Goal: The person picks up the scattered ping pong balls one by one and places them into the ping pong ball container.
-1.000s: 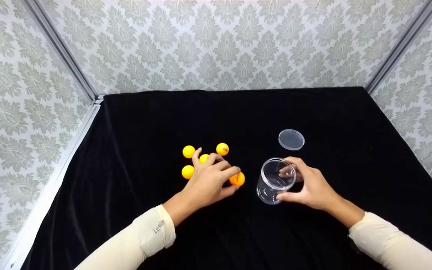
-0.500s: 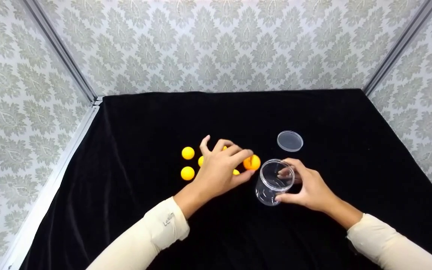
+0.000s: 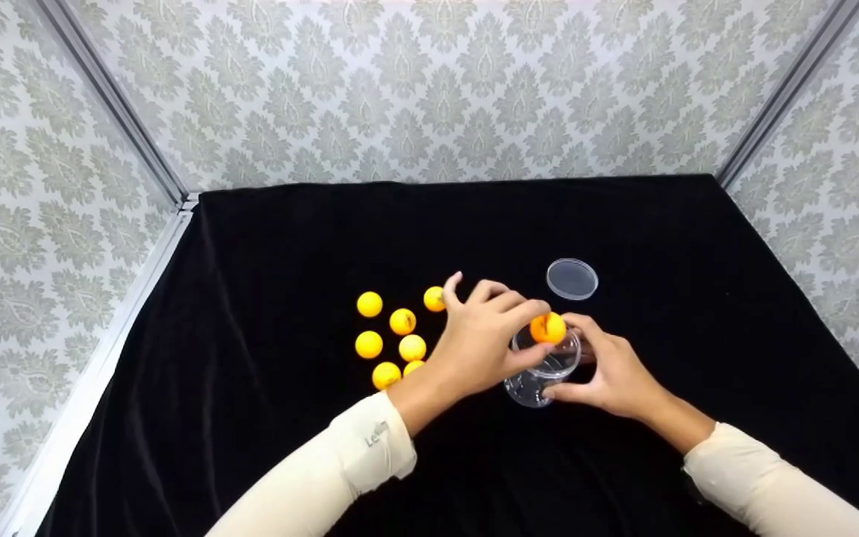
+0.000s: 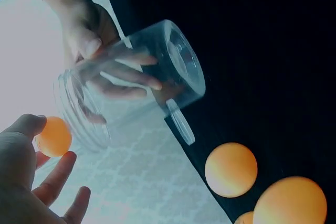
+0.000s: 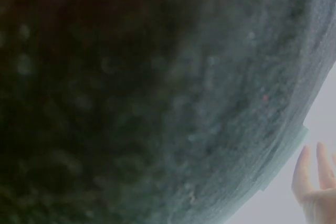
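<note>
My left hand pinches an orange ping-pong ball between thumb and fingers, over the mouth of a clear plastic jar. In the left wrist view the ball is right at the jar's threaded rim, and the jar looks empty inside. My right hand grips the jar from its right side, thumb in front and fingers behind. Several more orange ping-pong balls lie on the cloth left of my left hand, one partly hidden by the wrist. Dark blur fills most of the right wrist view.
A round clear lid lies flat behind the jar. Black cloth covers the table, and patterned wall panels stand behind it and at both sides.
My left hand has carried the ball rightward and up, from the cloth to over the jar's mouth, uncovering other balls. My right hand and the jar have stayed nearly still.
</note>
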Tool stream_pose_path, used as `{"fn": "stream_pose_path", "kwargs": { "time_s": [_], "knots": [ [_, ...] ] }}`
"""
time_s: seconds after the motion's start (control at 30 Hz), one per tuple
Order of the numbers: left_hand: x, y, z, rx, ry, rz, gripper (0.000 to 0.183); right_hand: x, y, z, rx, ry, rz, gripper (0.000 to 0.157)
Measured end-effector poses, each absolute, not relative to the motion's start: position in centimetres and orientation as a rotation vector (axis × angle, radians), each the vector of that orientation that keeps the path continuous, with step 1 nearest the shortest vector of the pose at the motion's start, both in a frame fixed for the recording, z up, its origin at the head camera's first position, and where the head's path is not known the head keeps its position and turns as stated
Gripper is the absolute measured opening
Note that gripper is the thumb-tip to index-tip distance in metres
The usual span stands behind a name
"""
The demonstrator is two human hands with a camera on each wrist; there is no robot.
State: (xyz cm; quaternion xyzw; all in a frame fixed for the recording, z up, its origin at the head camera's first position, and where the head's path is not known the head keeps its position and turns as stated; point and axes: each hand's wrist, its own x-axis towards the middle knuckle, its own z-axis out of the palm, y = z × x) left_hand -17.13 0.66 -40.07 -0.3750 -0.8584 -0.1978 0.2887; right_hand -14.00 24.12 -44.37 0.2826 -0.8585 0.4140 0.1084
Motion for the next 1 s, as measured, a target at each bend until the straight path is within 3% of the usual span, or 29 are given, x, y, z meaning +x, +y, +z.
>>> {"fn": "stream_pose_path", "kwargs": {
  "time_s": [0.4,0.83,1.0],
  "knots": [
    [-17.1,0.8,-40.7,-1.001,-2.338,-0.535,0.042,-14.0,24.0,-44.4,0.825,-2.547,1.206,0.086],
    [-16.9,-0.1,-40.6,-0.979,-2.336,-0.547,0.037,-15.7,25.6,-47.6,0.832,-2.543,1.25,0.09],
    [-17.1,-1.2,-40.4,-0.955,-2.344,-0.571,0.035,-14.8,24.9,-45.8,0.841,-2.526,1.273,0.087]
  ]
}}
